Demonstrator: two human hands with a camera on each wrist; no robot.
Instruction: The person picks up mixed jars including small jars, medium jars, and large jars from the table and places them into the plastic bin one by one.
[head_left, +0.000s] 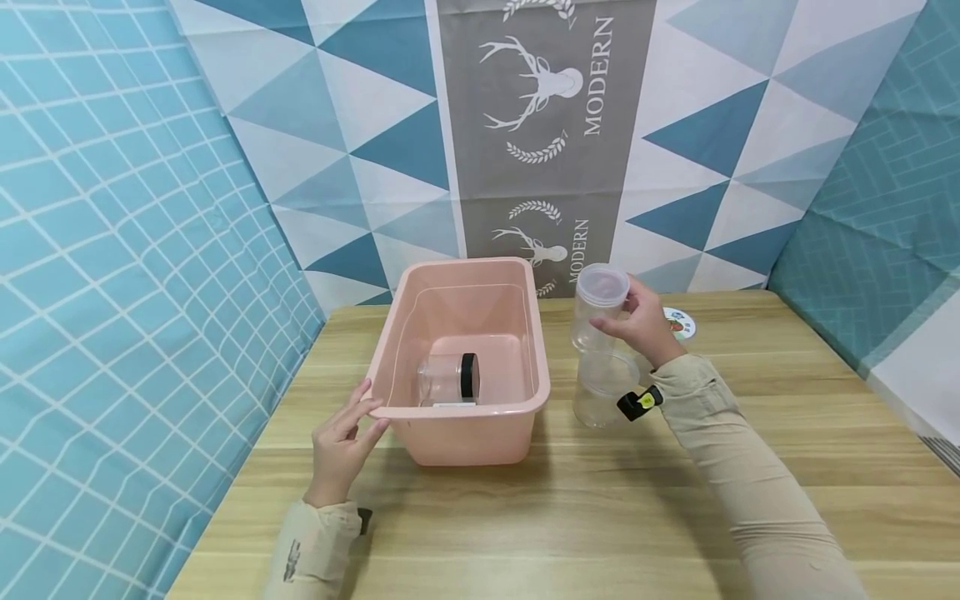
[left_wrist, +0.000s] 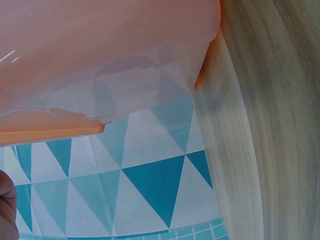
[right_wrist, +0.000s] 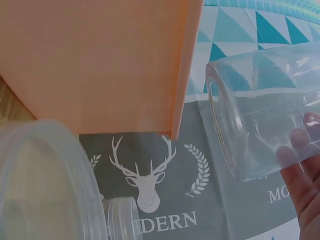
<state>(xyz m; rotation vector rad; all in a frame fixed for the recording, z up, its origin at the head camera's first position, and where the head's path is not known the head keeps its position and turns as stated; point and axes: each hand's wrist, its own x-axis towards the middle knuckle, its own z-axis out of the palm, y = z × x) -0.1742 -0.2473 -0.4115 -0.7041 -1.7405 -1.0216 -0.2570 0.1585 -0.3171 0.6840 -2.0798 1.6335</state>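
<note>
- Left hand (head_left: 341, 442), fingers straight, rests on the bin (head_left: 480, 279) rim at seven o'clock, steadying it.
- Right hand (head_left: 641, 325) grips a clear jar (head_left: 597, 308), lifted off another jar (head_left: 600, 392) at three o'clock.

**Colours and patterns of the objects about the hands**

Under the left hand (head_left: 341, 442): a plain salmon-pink tub (head_left: 465, 433); inside it, a clear jar (head_left: 442, 379) with a black lid. In the right hand (head_left: 643, 327): a colourless see-through container (head_left: 597, 304) with a frosted lid. Below that hand: a second clear container (head_left: 600, 392). Just beyond it: a white disc (head_left: 681, 323) with a red and green mark. Beneath both hands: a pale wood-grain table (head_left: 600, 517). Behind: a backdrop (head_left: 360, 125) of blue, teal and white triangles, with a grey band (head_left: 540, 125) bearing white deer heads and wreaths.
</note>
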